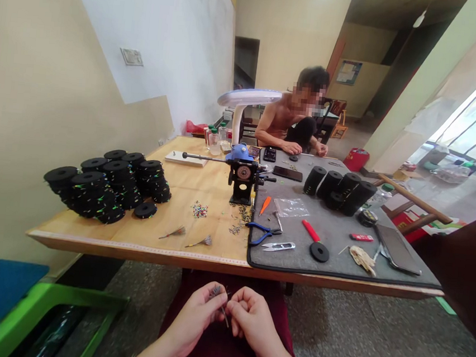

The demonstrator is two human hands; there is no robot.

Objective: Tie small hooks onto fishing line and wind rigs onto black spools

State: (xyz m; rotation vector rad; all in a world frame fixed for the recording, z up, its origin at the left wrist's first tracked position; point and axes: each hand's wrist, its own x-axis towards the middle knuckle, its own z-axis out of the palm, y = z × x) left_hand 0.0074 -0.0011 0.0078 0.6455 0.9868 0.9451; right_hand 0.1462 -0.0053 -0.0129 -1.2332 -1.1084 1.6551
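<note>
Over the dark red cloth on my lap, my left hand (200, 312) pinches a small bundle of thin strands (216, 292), its grey fanned end showing above the fingers and a thin stem slanting down below. Close beside it, my right hand (252, 317) is closed with thumb and forefinger together by the stem; whatever they hold is too small to make out. Two similar fanned bundles, one (174, 232) at left and another (200, 242) nearer me, lie on the wooden table (131, 241). Behind them are colourful beads (199, 209) and scattered small metal pieces (239, 220).
Stacks of black foam spools (115, 181) stand at left, more (338, 191) at right. A winding machine (243, 179) and lamp (250, 96) stand mid-table. Blue pliers (260, 234), snips (278, 247) and a phone (288, 174) lie on the grey mat (293, 217). Another person (277, 120) sits opposite.
</note>
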